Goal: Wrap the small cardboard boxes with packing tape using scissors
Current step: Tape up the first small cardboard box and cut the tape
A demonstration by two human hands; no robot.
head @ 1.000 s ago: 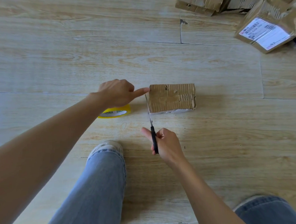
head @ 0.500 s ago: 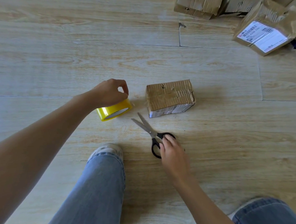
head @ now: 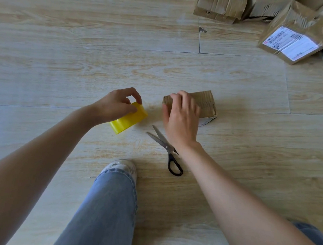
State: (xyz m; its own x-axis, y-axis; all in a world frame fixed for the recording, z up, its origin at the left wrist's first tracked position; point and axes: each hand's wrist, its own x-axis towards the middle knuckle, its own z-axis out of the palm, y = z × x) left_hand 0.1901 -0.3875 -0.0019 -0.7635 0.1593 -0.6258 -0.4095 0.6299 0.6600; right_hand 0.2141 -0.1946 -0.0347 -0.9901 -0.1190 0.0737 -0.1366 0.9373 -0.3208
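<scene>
Floor (head: 59, 52): pale wood-grain planks, smooth, with a low satin sheen and thin dark joint lines.

Tape roll (head: 130, 120): yellow translucent plastic film, smooth and glossy.

Small cardboard box (head: 205, 103): brown corrugated cardboard, matt, ribbed on top and worn at the edges; the near side face is white.

Scissors (head: 163, 142): bare grey metal blades with a dull sheen; smooth black plastic handle (head: 170, 156).

Jeans (head: 105, 209): blue denim cloth, matt, woven.

Shoe (head: 120, 166): whitish textured upper, matt.

Parcels (head: 220, 5), far right: creased brown cardboard under shiny tape, with white printed paper labels (head: 293, 42).
</scene>
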